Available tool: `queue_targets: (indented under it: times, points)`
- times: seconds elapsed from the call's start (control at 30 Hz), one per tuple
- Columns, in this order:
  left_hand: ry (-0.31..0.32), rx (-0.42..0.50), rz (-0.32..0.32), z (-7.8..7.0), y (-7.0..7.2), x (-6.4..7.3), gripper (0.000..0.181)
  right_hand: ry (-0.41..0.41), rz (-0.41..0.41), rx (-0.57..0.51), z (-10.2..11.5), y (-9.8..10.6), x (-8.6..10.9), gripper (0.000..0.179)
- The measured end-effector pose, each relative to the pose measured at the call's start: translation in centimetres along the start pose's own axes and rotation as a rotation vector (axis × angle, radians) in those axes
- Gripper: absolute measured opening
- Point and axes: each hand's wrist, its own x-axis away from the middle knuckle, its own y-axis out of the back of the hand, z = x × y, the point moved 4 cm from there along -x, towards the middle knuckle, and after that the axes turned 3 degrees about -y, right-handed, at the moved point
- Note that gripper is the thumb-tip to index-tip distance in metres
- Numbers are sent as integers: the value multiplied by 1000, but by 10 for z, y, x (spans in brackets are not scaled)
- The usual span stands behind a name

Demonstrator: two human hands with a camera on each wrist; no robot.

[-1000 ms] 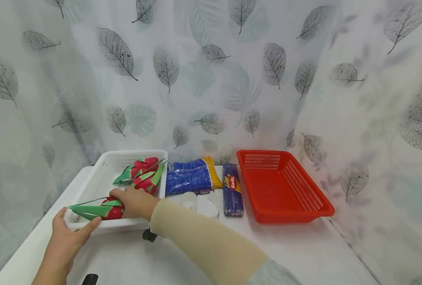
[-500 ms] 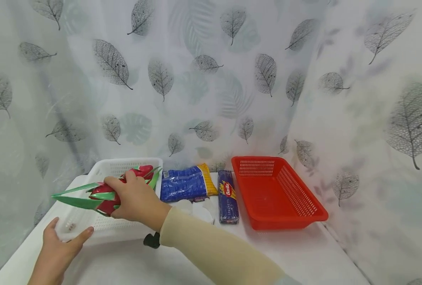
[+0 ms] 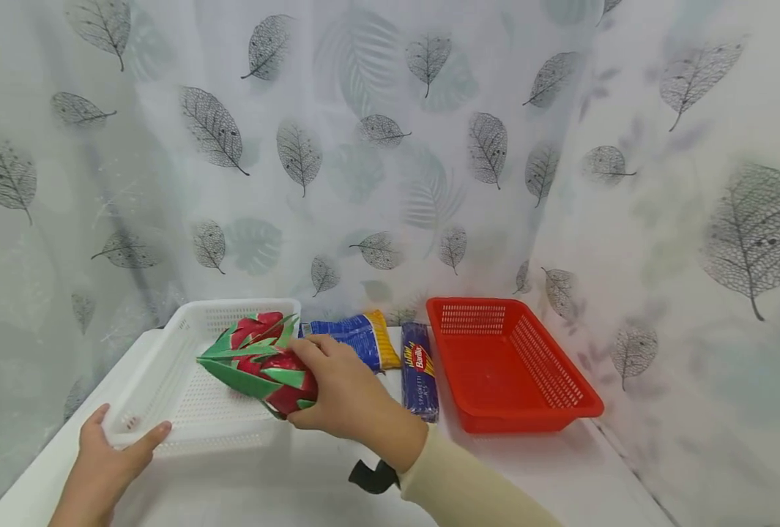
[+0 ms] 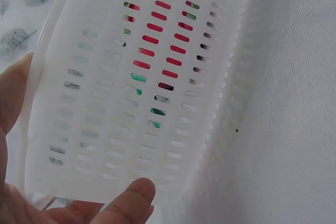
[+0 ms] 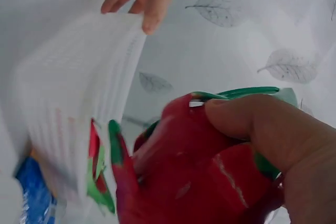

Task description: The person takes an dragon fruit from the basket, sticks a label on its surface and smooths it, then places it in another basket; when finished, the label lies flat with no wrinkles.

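Observation:
My right hand [image 3: 350, 399] grips a red dragon fruit [image 3: 274, 373] with long green scales, in the air at the right side of the white basket [image 3: 142, 373]. In the right wrist view the thumb presses on the red skin of the dragon fruit [image 5: 184, 166]; the fingers are mostly hidden. At the basket's near left corner, my left hand [image 3: 109, 461] holds the rim. The left wrist view shows fingertips [image 4: 137, 195] against the basket's slotted wall [image 4: 110, 114]. More dragon fruit [image 3: 258, 329] lies in the basket, partly covered by the held one.
To the right stands a red slotted basket [image 3: 495, 366]. Between the baskets lie a blue and yellow bag [image 3: 357, 337], partly behind my right hand, and a blue spaghetti pack [image 3: 419, 380]. A leaf-patterned curtain [image 3: 376, 183] hangs behind the white table [image 3: 231, 487].
My right hand has lifted a dragon fruit out of the white basket's near part and carried it to the right. The left hand stays at the basket's corner.

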Motion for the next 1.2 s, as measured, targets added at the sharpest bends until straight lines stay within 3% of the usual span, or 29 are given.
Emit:
queue_targets:
  times: [0.27,0.53,0.8,1.2]
  points:
    - [-10,37,17,-2,3,-4,128,-104,26,8,-44,11,50,96]
    - [-16,18,15,-7,9,-2,127,-153,102,64,-63,15,79,95]
    - [-38,12,45,-11,7,-1,125,-178,194,121,-77,8,98,92]
    - [-46,-19,75,-11,7,4,123,-218,333,142,-87,-15,106,90]
